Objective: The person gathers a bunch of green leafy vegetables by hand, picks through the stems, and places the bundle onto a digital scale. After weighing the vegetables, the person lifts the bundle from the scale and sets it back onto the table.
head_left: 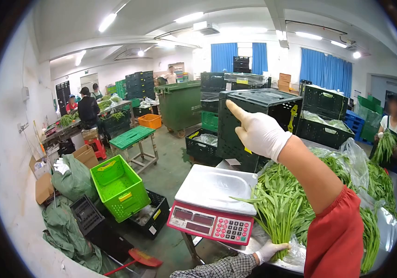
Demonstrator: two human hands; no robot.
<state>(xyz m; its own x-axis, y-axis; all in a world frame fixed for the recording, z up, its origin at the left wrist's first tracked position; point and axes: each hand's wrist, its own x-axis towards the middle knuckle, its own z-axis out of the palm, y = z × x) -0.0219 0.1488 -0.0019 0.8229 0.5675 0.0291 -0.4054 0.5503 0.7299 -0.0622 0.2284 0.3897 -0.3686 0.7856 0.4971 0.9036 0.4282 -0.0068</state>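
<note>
My left hand [270,251], in a white glove below a checked sleeve, is closed around the stem ends of a bunch of leafy greens [279,204]. The bunch lies on the table beside a scale [217,199] with a red keypad body and a silver pan; a few leaves reach over the pan's edge. Raised in front of me, my right hand [263,134], white-gloved with a red sleeve pushed up the forearm, holds nothing. Its index finger is stretched out toward the upper left, in front of a dark green crate [240,125]. The other fingers are partly hidden.
More greens [333,171] and clear plastic bags cover the table at right. A lime green crate [119,185] and a black crate [154,215] stand left of the scale. Behind are a green wheeled bin [178,106] and stacked crates. Several people work farther off; one [390,132] holds greens.
</note>
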